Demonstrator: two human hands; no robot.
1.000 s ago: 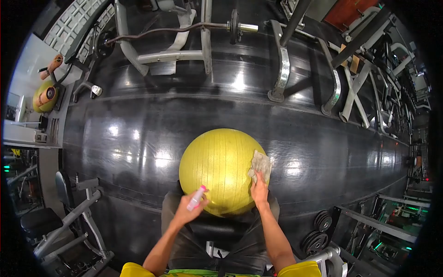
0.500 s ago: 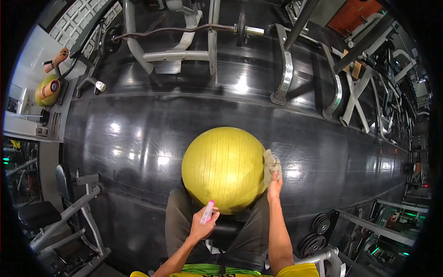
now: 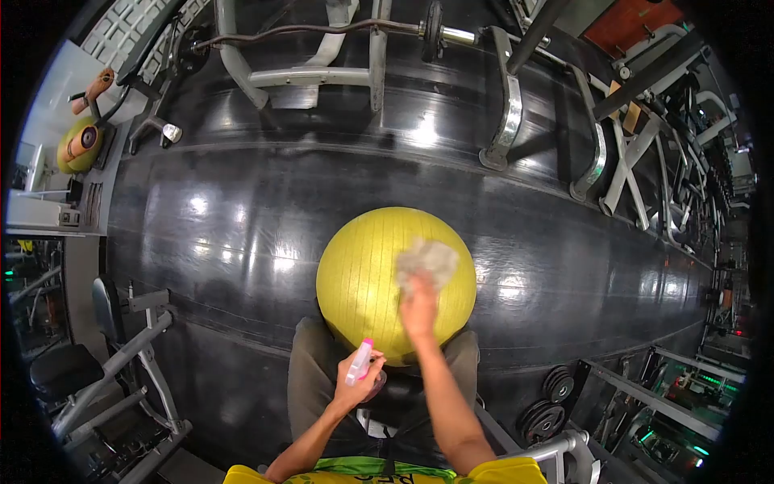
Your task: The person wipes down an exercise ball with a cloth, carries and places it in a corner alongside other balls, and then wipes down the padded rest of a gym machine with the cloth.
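A large yellow exercise ball [image 3: 355, 274] rests between my knees on the dark floor. My right hand [image 3: 418, 308] is over the upper right part of the ball, closed on a light grey cloth [image 3: 429, 262] that lies against its surface; both are smeared by motion. Just below the ball's lower left edge, my left hand [image 3: 357, 384] is wrapped round a small clear bottle [image 3: 360, 363] with a pink top, which points up and away from me.
A barbell [image 3: 322, 30] on a grey frame is at the top. Grey metal uprights [image 3: 509, 113] stand at upper right. A padded machine [image 3: 68, 375] is at lower left, weight plates [image 3: 545, 421] at lower right. Another ball [image 3: 78, 145] sits far left.
My right hand has moved the cloth from the ball's right side onto its upper front. My left hand has shifted slightly right, towards my body, since the earliest frame, still holding the bottle.
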